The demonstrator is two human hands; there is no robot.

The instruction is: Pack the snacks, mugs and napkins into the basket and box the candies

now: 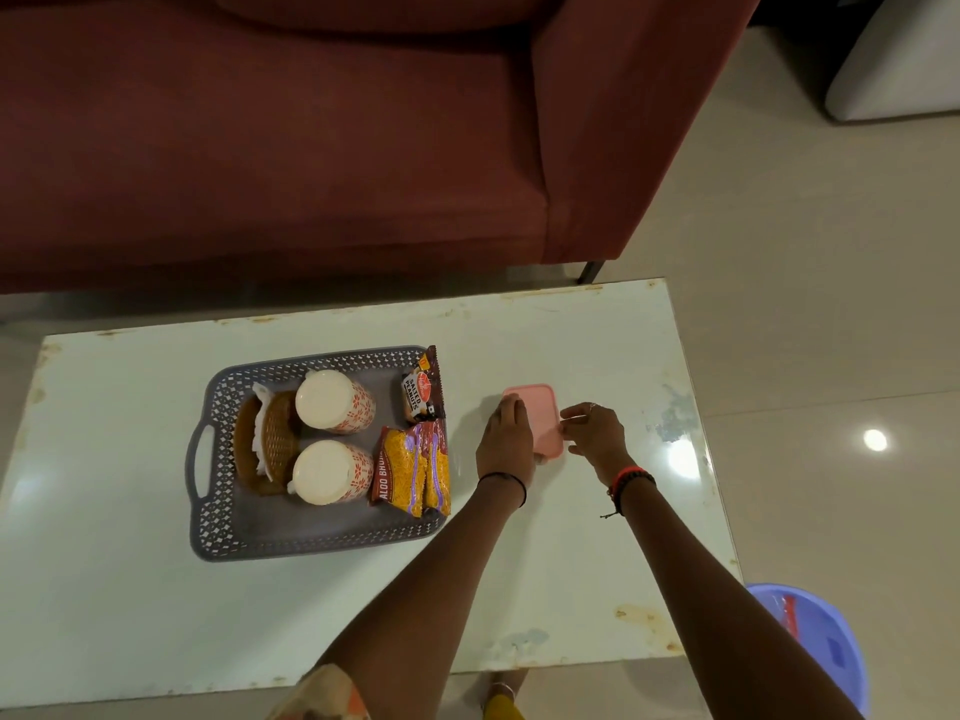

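A grey perforated basket [317, 537] lies on the white table [156, 589]. Inside it stand two white mugs with orange pattern [332, 402] [331, 472], a brown holder with white napkins [270, 439], a salted peanuts packet [420, 394] and yellow snack packets [413, 472]. To the right sits a small pink box [540, 415] with its lid on. My left hand [506, 441] rests on the box's left side, fingers bent over the edge. My right hand [592, 431] touches its right edge with curled fingers. The candies are hidden.
A maroon sofa [311, 148] stands behind the table. A blue plastic stool [821, 636] sits at the lower right by the table's corner. A pale seat [898, 59] is at the top right on the tiled floor.
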